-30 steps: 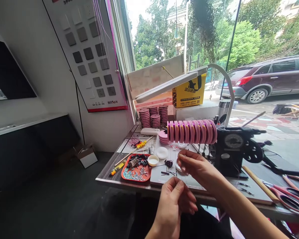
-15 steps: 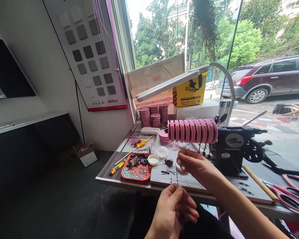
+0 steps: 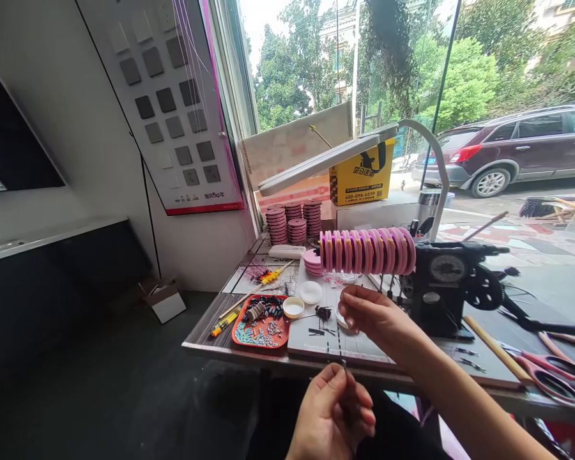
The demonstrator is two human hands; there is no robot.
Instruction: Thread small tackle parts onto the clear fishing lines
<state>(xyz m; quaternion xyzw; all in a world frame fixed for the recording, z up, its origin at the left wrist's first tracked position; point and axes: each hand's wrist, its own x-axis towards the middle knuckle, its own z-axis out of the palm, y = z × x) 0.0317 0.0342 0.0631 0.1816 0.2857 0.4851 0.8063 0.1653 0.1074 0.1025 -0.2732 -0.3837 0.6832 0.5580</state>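
Note:
In the lower middle, my left hand (image 3: 330, 409) is closed in a pinch, with a tiny dark piece (image 3: 344, 364) at the thumb and fingertip. Above it, over the board (image 3: 294, 342), my right hand (image 3: 371, 313) also pinches with thumb and forefinger. A thin line, hard to see, seems to run between the two pinches. Dark dashes show behind it; I cannot tell if they lie on the board. A row of pink foam spools (image 3: 367, 251) on a black winding machine (image 3: 438, 287) is just above my right hand.
An orange tray (image 3: 261, 343) of small metal and black parts stands left, beside a white-lined round lid (image 3: 294, 308). Pink spool stacks (image 3: 276, 227) stand behind. Scissors (image 3: 549, 380) and a wooden stick (image 3: 493, 348) lie right. A white lamp (image 3: 335, 153) arches over the table.
My left hand has dropped slightly, widening the gap to my right hand. The tiny dark piece now shows at its fingertips. The whole view has shifted a little.

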